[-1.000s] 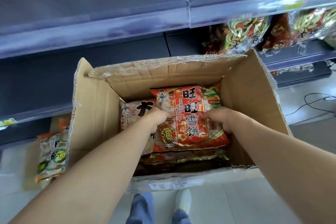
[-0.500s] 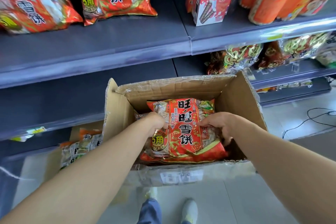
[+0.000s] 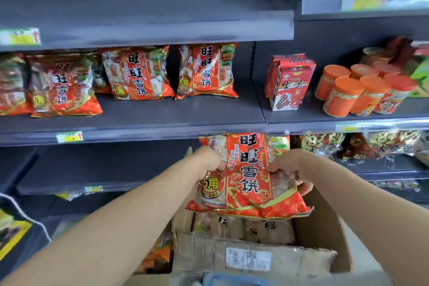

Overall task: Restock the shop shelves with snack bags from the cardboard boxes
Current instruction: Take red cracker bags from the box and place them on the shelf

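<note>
A red snack bag [image 3: 246, 176] with black characters hangs in the air above the open cardboard box [image 3: 255, 258]. My left hand [image 3: 207, 160] grips its left edge and my right hand [image 3: 289, 166] grips its right edge. The bag's top reaches the front lip of the middle shelf [image 3: 162, 121]. On that shelf stand three matching red bags [image 3: 206, 72], with the leftmost one [image 3: 62, 86] blurred. Pale bags [image 3: 246, 227] remain inside the box.
A red carton [image 3: 289, 81] and several orange-lidded jars [image 3: 362, 90] stand on the shelf to the right. Gold-and-red bags [image 3: 325, 144] fill the lower right shelf. The lower left shelf [image 3: 92, 169] and upper shelf [image 3: 139, 23] are bare. A white cable [image 3: 25, 213] hangs at left.
Both hands have lifted the red bag up out of the box toward the middle shelf. The view has tilted upward, showing more of the shelves.
</note>
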### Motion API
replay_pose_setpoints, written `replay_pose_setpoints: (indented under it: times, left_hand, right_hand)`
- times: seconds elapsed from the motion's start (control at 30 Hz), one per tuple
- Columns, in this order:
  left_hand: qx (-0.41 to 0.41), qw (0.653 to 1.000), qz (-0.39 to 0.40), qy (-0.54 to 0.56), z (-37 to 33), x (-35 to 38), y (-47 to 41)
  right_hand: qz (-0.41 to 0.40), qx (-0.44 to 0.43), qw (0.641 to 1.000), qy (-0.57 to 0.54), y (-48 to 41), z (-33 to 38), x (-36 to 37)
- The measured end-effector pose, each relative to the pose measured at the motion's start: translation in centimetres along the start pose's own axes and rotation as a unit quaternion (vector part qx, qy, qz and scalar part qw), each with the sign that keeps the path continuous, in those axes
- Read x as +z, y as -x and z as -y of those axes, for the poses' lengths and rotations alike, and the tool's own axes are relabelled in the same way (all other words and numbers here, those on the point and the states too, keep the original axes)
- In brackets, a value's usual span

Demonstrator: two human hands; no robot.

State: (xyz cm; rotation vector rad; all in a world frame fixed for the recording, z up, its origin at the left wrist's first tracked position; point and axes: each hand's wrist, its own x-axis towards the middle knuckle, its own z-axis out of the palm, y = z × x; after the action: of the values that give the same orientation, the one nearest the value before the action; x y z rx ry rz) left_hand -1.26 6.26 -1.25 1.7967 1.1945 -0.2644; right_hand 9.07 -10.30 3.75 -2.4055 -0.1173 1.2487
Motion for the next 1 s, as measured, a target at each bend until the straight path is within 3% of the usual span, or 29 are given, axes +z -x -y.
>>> replay_pose_setpoints:
  times: [0.13,0.23,0.47,0.67,1.0]
  left_hand:
    - [0.047,0.996,-0.057,0.058,-2.5,-4.7,0.7]
    - [0.091,0.983,-0.120,0.101,-3.6,-8.2,0.0]
    - [0.154,0.946,-0.200,0.201,-4.3,-13.5,-5.0]
    - [0.175,0.934,-0.214,0.228,-5.3,-16.3,-11.1]
    - [0.166,0.946,-0.130,0.245,-5.8,-16.8,-18.1]
  right_hand:
    - [-0.066,-0.105,0.992,0.001,1.5,4.9,-1.2]
    - [-0.090,-0.164,0.981,-0.058,1.1,8.5,-1.1]
    - [-0.164,-0.223,0.952,-0.132,-3.5,16.2,0.1]
    - [-0.163,-0.213,0.948,-0.172,-8.8,21.9,0.8]
    - [-0.160,-0.142,0.954,-0.212,-16.6,24.3,2.6]
